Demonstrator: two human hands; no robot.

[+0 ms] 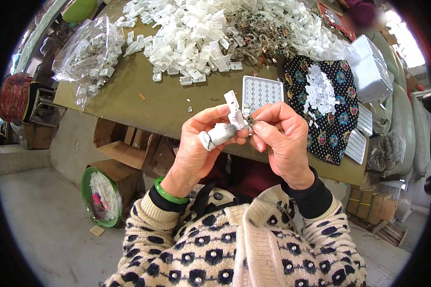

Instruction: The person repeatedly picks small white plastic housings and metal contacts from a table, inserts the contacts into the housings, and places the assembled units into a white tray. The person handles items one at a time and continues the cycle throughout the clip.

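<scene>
Fingers of the left hand (201, 143) pinched a small white plastic clip (234, 111) at frame centre, raised clear of the table (129, 103) for close work; the right hand (280, 136) pressed a tiny metal piece (248, 122) against it. The white clip pile (191, 33) lay upper centre.

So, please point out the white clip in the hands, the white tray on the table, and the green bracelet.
Clip (234, 109), head view, on its white body.
Tray (262, 92), head view, on its dimpled middle.
Bracelet (169, 193), head view, on its front curve.
</scene>
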